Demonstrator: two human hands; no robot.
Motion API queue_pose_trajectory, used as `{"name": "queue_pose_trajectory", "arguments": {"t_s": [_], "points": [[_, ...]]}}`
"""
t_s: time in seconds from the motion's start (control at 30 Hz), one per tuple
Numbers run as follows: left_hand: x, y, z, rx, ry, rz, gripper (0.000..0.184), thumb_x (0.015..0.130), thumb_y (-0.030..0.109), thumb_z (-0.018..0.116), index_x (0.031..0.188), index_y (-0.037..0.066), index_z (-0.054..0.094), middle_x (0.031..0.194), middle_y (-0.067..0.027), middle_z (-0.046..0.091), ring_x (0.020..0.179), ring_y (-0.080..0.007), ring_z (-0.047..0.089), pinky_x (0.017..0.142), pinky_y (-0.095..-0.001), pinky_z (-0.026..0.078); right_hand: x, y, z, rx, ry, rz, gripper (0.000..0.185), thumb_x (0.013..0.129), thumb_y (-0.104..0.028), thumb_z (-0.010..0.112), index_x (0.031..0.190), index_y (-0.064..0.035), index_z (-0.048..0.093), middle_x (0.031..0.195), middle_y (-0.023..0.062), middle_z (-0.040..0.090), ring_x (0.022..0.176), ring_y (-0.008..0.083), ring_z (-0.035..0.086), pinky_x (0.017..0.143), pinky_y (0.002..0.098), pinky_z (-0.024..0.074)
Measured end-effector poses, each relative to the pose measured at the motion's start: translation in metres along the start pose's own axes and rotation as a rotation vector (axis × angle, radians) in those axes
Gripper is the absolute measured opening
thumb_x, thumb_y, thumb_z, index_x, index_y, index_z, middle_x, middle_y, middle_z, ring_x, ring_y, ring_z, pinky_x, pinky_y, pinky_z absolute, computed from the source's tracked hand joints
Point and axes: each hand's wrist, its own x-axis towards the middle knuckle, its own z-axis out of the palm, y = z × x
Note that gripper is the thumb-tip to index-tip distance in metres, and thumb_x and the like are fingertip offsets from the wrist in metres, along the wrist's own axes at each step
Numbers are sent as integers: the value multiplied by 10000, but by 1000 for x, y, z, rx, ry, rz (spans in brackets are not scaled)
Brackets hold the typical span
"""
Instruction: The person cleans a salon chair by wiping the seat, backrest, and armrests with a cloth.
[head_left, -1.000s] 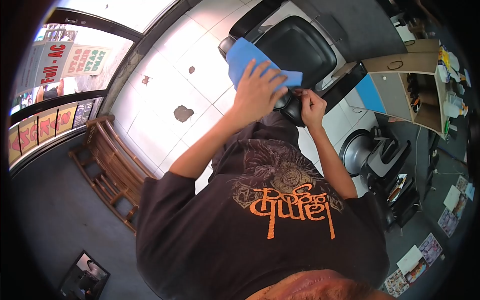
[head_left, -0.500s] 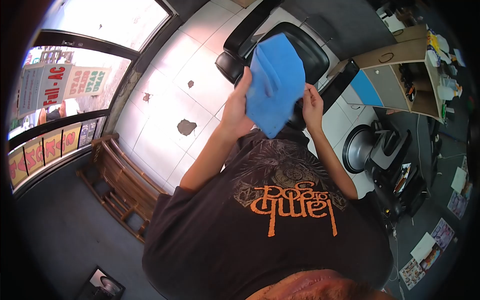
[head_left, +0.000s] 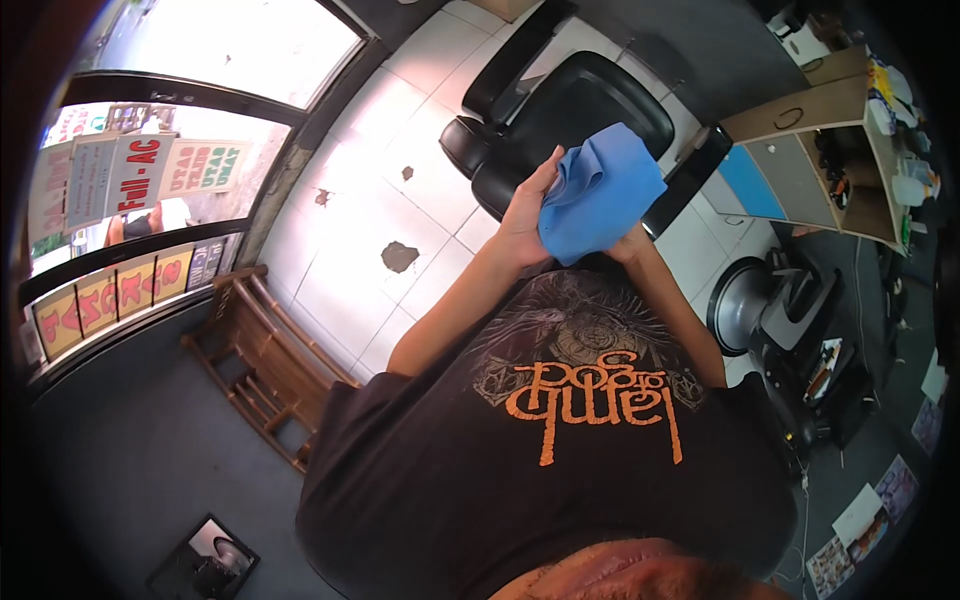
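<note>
A blue cloth (head_left: pixel 605 200), folded and bunched up, is held in front of my chest. My left hand (head_left: pixel 524 215) grips its left side, the thumb up along the edge and the other fingers hidden beneath. At the lower right of the cloth is my right hand (head_left: pixel 630 245), its fingers mostly covered by the fabric and supporting it from below. Just beyond the cloth stands a black padded salon chair (head_left: pixel 590 95) with armrests.
A wooden bench (head_left: pixel 265 365) is on the left by the glass door (head_left: pixel 190 165). On the right are a cabinet (head_left: pixel 790 180) with an open shelf and a second chair with a round metal base (head_left: pixel 738 305). The white tiled floor (head_left: pixel 440 140) has broken patches.
The cloth has gone from hanging spread and tall to a more compact, folded bundle. My right hand has moved from pinching its right edge to underneath it. The view has shifted slightly.
</note>
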Motion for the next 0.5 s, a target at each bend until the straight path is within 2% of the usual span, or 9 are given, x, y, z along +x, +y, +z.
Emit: {"name": "queue_pose_trajectory", "arguments": {"t_s": [0.03,0.13,0.23,0.33,0.37,0.47,0.5], "points": [[0,1,8,12,-39,-17,492,1092,477,506,1257,46,677,1207,-116,737,1075,-233,716,997,-404,572,1,-3,-1,-31,-18,-4,566,1073,-429,550,1500,-62,489,1431,96,602,1264,232,629,1061,402,549],[4,-1,17,232,177,76,540,1069,450,582,1392,18,585,1292,-120,691,1113,-222,698,983,-380,573,7,-6,-1,-121,-25,-89,605,1073,-454,535,1528,-65,449,1462,105,565,1302,240,597,1070,408,539],[21,-10,23,846,399,459,672,1024,355,691,1521,-12,428,1293,-103,645,1082,-199,682,936,-350,575,11,-19,14,-147,-97,-151,649,1075,-498,497,1552,-67,404,1485,124,532,1347,262,559,1095,425,517],[21,-2,27,1510,527,672,802,981,226,749,1582,-31,284,1202,-80,617,981,-174,662,882,-323,568,10,-30,39,25,-198,-103,678,1080,-519,466,1582,-77,360,1508,126,515,1367,269,540,1108,429,501],[23,1,26,1657,578,812,596,984,192,729,1479,-25,477,1084,-70,613,898,-158,636,791,-310,557,9,-32,38,83,-200,-83,678,1080,-519,464,1587,-83,353,1512,119,515,1354,267,550,1104,423,503],[15,25,12,1900,752,954,357,963,138,732,1282,3,647,1036,-93,596,824,-165,617,701,-304,526,21,-25,4,164,-152,-145,662,1087,-517,444,1597,-109,340,1504,96,520,1354,272,543,1134,434,468],[11,31,12,1881,830,1015,257,973,132,715,1195,7,682,1028,-97,595,808,-167,608,693,-301,524,25,-24,-12,173,-122,-180,654,1090,-516,434,1600,-118,337,1498,88,521,1359,276,536,1150,443,450]]}}
